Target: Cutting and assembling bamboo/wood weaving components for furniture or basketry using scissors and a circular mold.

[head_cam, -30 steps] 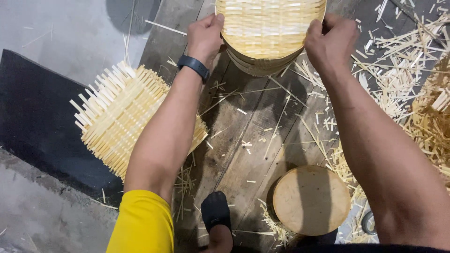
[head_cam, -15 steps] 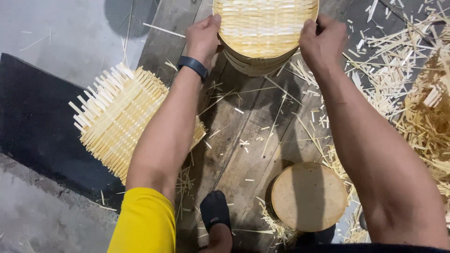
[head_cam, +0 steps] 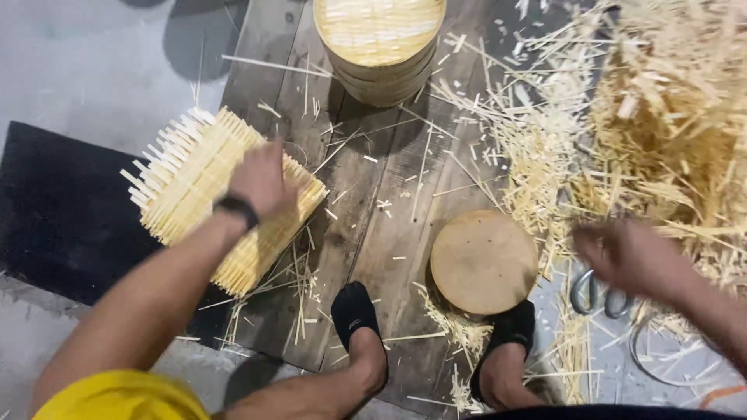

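A round bamboo steamer basket (head_cam: pixel 379 43) with a woven top stands alone on the wooden boards (head_cam: pixel 373 179) at the top. My left hand (head_cam: pixel 261 180), a dark band on its wrist, rests on a square woven bamboo mat (head_cam: pixel 194 187) with loose slat ends. My right hand (head_cam: pixel 626 257) is blurred low on the right, just above a pair of scissors (head_cam: pixel 599 294) on the floor. Whether its fingers hold anything is unclear.
A round wooden disc (head_cam: pixel 482 260) lies by my right foot (head_cam: pixel 502 354); my left foot (head_cam: pixel 358 327) is on the boards. A big heap of bamboo offcuts (head_cam: pixel 661 132) fills the right. A black mat (head_cam: pixel 54 210) lies at left.
Both hands have let go of the steamer basket. My left hand moved down onto the woven mat; my right hand swung down to the right near the scissors. The camera view widened.
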